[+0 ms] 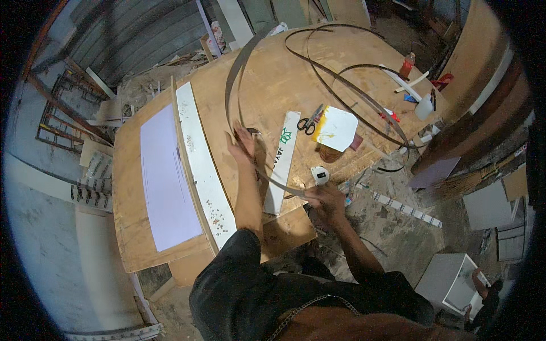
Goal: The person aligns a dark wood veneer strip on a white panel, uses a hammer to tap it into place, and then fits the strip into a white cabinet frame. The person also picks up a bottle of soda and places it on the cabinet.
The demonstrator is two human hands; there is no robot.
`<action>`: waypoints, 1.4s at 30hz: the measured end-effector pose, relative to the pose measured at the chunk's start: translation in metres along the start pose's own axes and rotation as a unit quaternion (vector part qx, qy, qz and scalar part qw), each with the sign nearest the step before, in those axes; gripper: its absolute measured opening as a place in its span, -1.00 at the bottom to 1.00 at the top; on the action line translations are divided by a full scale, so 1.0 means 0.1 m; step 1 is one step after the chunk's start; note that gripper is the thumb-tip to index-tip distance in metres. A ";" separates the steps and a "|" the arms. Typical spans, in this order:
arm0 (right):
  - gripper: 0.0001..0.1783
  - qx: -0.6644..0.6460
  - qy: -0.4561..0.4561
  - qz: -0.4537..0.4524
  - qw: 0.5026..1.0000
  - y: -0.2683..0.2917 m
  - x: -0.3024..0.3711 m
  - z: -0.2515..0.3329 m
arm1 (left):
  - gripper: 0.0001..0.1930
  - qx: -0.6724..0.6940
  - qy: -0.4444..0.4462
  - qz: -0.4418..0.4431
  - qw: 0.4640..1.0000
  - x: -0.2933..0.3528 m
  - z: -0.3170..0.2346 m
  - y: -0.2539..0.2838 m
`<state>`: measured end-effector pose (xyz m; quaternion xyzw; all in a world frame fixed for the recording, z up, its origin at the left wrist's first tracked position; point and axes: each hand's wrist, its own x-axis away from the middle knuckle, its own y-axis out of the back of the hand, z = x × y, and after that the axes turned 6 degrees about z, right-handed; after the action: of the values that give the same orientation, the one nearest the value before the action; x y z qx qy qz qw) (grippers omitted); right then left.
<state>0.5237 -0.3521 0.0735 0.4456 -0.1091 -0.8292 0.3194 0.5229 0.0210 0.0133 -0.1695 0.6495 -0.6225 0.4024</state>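
The right hand [326, 202] is gripping a dark strip [236, 65] just right of the near end of the short white board [284, 162], its fingers clamping on the band. The strip is crossing over that board and curving up past its left side to beyond its far end. The left hand [243, 145] is meeting the strip left of the board; whether its fingers are closing on it, I cannot tell. Scissors [307, 126] and a tape measure [319, 175] are lying right of the board, a speckled panel [199, 153] left of it, all resting on the tabletop [270, 94].
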 end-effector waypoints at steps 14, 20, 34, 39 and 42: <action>-0.77 -0.147 -0.401 -0.321 0.845 0.27 1.71 1.46 | -0.32 0.068 0.136 0.274 0.950 -1.27 -1.22 -2.32; -0.70 -0.077 -0.433 -0.525 0.729 -0.23 2.73 2.45 | -0.20 -0.190 0.177 0.295 0.920 -1.13 -1.40 -3.61; -0.54 -0.069 -0.549 -0.467 0.689 -1.14 5.88 3.56 | -0.19 -0.336 0.180 0.402 0.833 0.09 -2.68 -5.31; -0.32 -0.081 -0.587 -0.508 0.626 -0.98 6.88 4.06 | -0.27 -0.237 0.186 0.339 0.891 0.56 -2.83 -5.35; -0.28 -0.024 -0.587 -0.551 0.593 -0.91 7.52 4.38 | -0.31 -0.220 0.156 0.341 0.901 1.09 -2.68 -5.52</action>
<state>-0.1697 -0.7983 -0.2186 -0.1698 0.0136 -0.9316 -0.3212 0.1042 0.0302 0.4749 0.0775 0.8426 -0.3070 0.4356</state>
